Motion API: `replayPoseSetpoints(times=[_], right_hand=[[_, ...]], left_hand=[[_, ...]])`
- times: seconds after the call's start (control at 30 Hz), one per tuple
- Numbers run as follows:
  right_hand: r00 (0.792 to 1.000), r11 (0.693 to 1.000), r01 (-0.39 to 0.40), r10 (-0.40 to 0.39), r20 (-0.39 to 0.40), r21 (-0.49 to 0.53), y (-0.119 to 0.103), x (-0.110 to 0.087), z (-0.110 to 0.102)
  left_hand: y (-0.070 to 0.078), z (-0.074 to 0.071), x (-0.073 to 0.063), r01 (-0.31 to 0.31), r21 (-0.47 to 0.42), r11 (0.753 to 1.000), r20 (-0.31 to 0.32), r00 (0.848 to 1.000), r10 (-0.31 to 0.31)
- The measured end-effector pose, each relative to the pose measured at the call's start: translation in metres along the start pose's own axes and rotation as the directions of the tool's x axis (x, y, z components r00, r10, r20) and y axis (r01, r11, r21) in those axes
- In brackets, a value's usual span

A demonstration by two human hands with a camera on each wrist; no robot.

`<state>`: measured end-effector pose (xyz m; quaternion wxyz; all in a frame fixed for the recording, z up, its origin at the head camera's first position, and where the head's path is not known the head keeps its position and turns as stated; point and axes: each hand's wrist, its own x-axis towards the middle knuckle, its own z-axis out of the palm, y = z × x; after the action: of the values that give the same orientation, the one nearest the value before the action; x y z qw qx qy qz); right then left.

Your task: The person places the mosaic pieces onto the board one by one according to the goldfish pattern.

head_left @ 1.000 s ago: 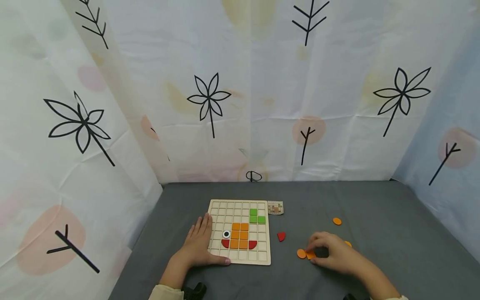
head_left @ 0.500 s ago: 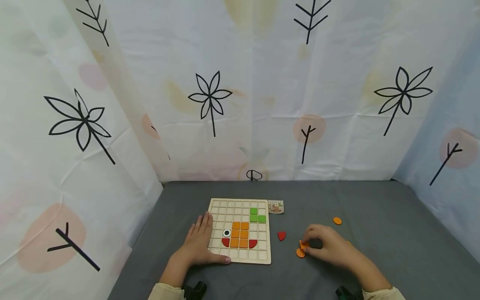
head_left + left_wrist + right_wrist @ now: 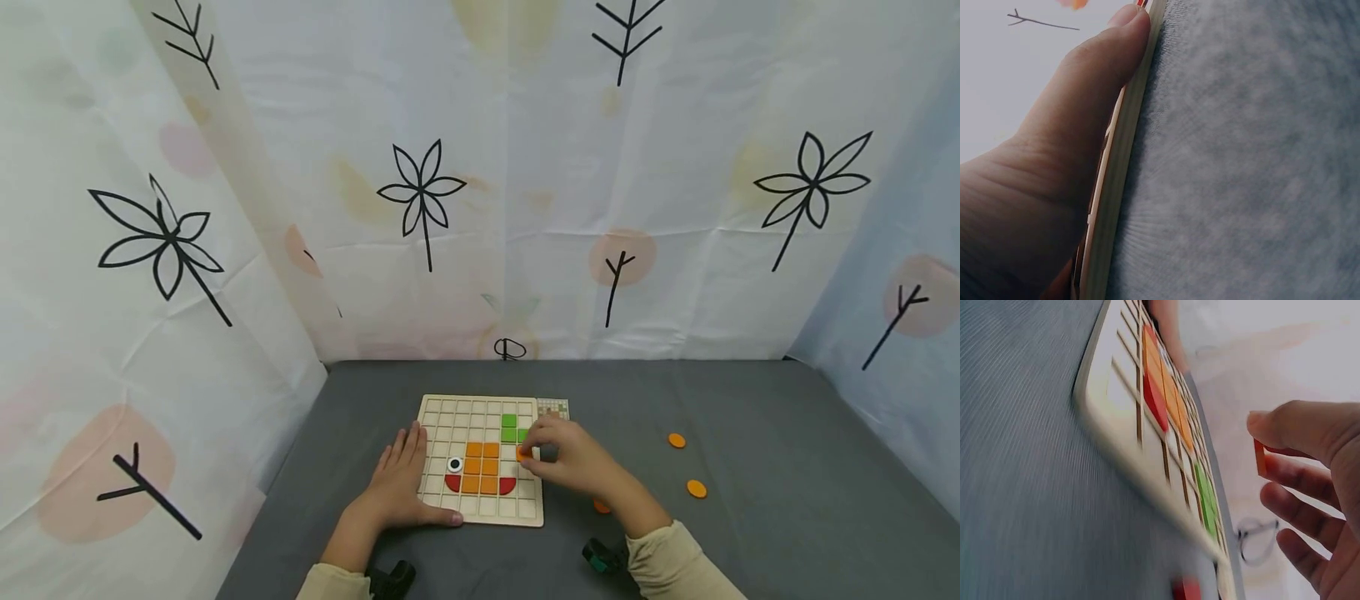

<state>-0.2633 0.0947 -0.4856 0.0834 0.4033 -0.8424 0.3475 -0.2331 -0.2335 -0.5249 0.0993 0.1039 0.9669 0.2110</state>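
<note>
A light wooden grid board (image 3: 447, 432) lies on the grey cloth. My left hand (image 3: 397, 487) rests along its left side, fingers straight, the thumb (image 3: 1125, 47) on its near edge. Over the board's right part, my right hand (image 3: 573, 458) pinches a thin orange tile (image 3: 1260, 457) between thumb and fingers, above the board in the right wrist view. On the grid sit a block of orange squares (image 3: 481, 468), red curved pieces (image 3: 507, 485) at both sides of it, a white eye disc (image 3: 455, 464) and green squares (image 3: 509, 427).
Orange discs (image 3: 677, 441) (image 3: 697, 489) lie on the cloth to the right; another orange disc (image 3: 602, 506) is partly under the right forearm. A red piece (image 3: 1188, 589) lies beside the board. A small patterned card (image 3: 553, 406) touches the board's far right corner. Patterned curtains surround the table.
My right hand has picked up the orange tile from beside an orange disc and carried it left and away from me, over the board. The left hand has stayed in place.
</note>
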Motion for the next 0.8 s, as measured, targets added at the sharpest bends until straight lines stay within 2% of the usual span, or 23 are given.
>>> replayPoseSetpoints(times=[0.03, 0.23, 0.37, 0.6, 0.8], right_hand=[[1.0, 1.0, 0.009, -0.009, -0.004, -0.004, -0.001, 0.007, 0.006], [0.996, 0.997, -0.065, 0.062, 0.062, 0.042, -0.009, 0.042, 0.038], [0.99, 0.994, -0.11, 0.108, 0.089, 0.017, -0.012, 0.058, 0.056], [0.981, 0.981, -0.167, 0.175, 0.087, -0.101, -0.014, 0.077, 0.075], [0.968, 0.971, -0.21, 0.222, 0.112, -0.116, -0.015, 0.082, 0.083]], left_hand=[[0.0, 0.0, 0.0, -0.001, 0.001, 1.0, -0.003, 1.0, 0.001], [0.001, -0.002, 0.0, 0.002, 0.021, 1.0, 0.001, 1.0, -0.002], [0.002, -0.002, -0.001, -0.003, 0.023, 1.0, 0.009, 1.0, 0.003], [0.002, -0.005, -0.003, -0.017, 0.008, 1.0, 0.01, 1.0, 0.017], [-0.001, -0.004, -0.002, -0.018, 0.017, 1.0, 0.011, 1.0, 0.018]])
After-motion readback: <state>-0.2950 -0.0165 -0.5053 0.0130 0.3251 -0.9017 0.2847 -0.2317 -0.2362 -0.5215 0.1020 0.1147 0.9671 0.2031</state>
